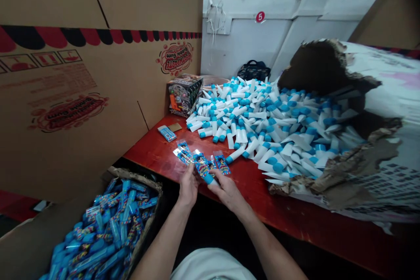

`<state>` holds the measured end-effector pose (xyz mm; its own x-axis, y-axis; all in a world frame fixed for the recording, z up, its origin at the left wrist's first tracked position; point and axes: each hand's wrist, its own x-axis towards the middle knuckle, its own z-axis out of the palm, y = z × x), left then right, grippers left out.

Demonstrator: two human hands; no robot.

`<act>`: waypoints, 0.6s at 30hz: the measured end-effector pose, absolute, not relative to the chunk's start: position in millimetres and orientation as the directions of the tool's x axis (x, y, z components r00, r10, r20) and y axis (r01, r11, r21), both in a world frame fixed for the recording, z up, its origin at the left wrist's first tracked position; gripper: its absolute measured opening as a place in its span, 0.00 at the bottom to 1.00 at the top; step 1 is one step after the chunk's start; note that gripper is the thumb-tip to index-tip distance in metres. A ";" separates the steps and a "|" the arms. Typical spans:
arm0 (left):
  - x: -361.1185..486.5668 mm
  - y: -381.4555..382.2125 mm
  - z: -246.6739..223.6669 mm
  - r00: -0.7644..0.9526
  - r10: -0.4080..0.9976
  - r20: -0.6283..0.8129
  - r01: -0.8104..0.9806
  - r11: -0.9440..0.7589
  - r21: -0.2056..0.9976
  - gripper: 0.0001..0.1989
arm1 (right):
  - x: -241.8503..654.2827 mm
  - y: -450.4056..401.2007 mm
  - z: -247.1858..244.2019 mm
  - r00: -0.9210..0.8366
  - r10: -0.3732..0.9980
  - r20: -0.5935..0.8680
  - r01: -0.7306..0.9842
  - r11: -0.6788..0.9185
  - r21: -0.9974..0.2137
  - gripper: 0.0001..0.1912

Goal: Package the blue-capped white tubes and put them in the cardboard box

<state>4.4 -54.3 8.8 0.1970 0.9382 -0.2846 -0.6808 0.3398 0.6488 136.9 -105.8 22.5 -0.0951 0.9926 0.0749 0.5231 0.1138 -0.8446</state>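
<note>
Both hands meet at the front edge of the red table. My left hand [189, 186] is closed on the left side of a blue printed sleeve [201, 162]. My right hand [226, 187] pinches the blue cap end of a white tube [212, 181] at the sleeve's lower end. Other printed sleeves lie just beyond the hands, some to the left [183, 152] and one to the right [222, 164]. Behind them spreads a large heap of white tubes with blue caps [256, 113].
A torn white carton [370, 170] lies on its side at the right. At lower left, an open box [154, 179] holds many wrapped blue tubes [114, 227]. A big cardboard carton [131, 74] stands at left. A patterned box [183, 96] and dark bag [254, 71] sit at the back.
</note>
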 end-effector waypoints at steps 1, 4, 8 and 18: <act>6.3 -57.1 7.0 0.214 0.933 -0.289 -0.664 0.356 0.658 0.16 | 136.4 -105.2 23.2 -0.093 0.993 0.075 0.519 0.113 -0.847 0.18; 14.6 -65.6 0.8 0.201 0.936 -0.288 -0.664 0.346 0.663 0.13 | 133.3 -103.4 24.7 -0.076 0.993 0.089 0.522 0.116 -0.845 0.16; 22.3 -71.5 -2.3 0.154 0.946 -0.284 -0.733 0.302 0.610 0.11 | 130.5 -102.9 21.7 -0.041 0.996 0.085 0.522 0.093 -0.848 0.16; 13.0 -49.9 10.0 0.453 0.812 -0.369 -0.669 0.583 0.462 0.11 | 149.9 -106.1 16.8 -0.235 0.972 -0.008 0.385 0.086 -0.919 0.16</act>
